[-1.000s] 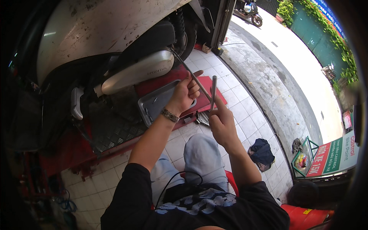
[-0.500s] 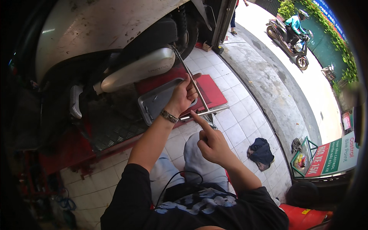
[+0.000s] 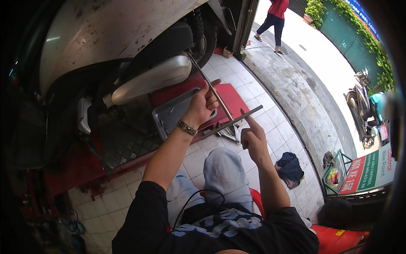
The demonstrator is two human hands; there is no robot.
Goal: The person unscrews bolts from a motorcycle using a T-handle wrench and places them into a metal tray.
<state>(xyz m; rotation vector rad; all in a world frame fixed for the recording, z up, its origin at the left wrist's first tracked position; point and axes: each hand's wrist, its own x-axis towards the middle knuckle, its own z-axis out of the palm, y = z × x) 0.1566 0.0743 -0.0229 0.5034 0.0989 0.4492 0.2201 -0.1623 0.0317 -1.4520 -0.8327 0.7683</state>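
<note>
My left hand [image 3: 204,103] is closed loosely around the shaft of a long metal T-handle wrench [image 3: 224,108]. Its far end meets the scooter [image 3: 101,34] beside the end of the silver cover [image 3: 158,76]. On the right, my right hand [image 3: 255,139] points with its index finger stretched out at the crossbar, while the other fingers curl in. That fingertip is at the bar, though whether it touches cannot be told. Beneath my left hand lies a grey metal tray [image 3: 160,113] with small metal parts in it.
The scooter stands on a red platform [image 3: 232,98]. A metal mechanism [image 3: 230,134] sits below the crossbar. A dark cloth [image 3: 290,169] lies on white tiles to the right. Outside, a person [image 3: 275,21] walks and a parked-looking motorbike [image 3: 357,110] stands near a sign [image 3: 368,171].
The crossbar has turned, its right end now higher and farther right. My right hand has moved right with its index finger still extended. The left hand has stayed at the shaft.
</note>
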